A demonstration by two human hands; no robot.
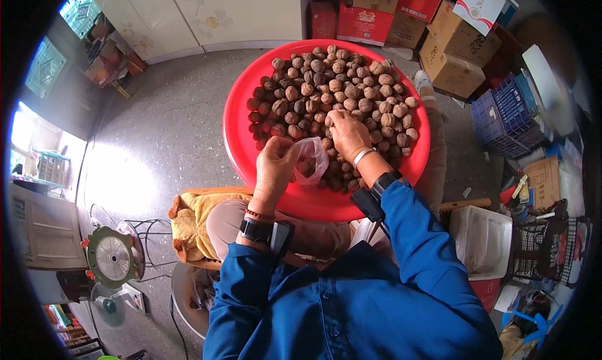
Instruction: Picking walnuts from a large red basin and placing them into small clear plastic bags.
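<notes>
A wide red plastic basin (235,115) sits in front of me, heaped with brown walnuts (316,87) in their shells. My left hand (274,166) is closed on the rim of a small clear plastic bag (311,166), which hangs over the near part of the heap. Some brown shapes show through the bag; whether they lie inside or beneath it is hard to tell. Just right of the bag, my right hand (351,137) reaches into the heap with its fingers pinched at a walnut. Its fingertips are partly hidden among the nuts.
Cardboard boxes (451,72) and red cartons (364,25) stand at the back right, near a blue plastic crate (508,119). A white tub (480,238) is at my right. To the left are a yellow cloth (194,228), a metal basin (182,297) and a green-rimmed fan (113,256).
</notes>
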